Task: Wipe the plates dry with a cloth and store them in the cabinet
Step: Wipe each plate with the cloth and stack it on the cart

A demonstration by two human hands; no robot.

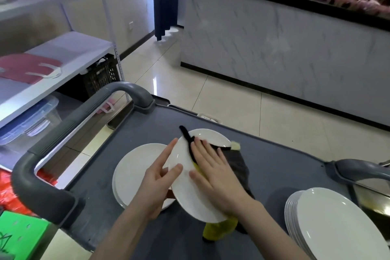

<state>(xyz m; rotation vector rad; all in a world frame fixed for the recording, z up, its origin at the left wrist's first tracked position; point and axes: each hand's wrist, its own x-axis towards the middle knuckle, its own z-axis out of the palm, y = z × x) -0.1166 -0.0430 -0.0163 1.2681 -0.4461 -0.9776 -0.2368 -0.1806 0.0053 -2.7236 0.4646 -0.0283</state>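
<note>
Plate [185, 196] under wipe: mid-worktop [274, 164], its left edge overlapping the flat plate [130, 175] at left. Your left grip [162, 175] lies on that edge with fingers straight and thumb hidden, probably to stop the plate sliding under the rubbing. Your right grip [213, 175] is spread flat, palm down, pressing the cloth [236, 167] onto the plate face so the pressure spreads wide. The plate stack [329, 224] sits near right, likely kept apart to separate wiped from unwiped; which is which cannot be told.
</note>
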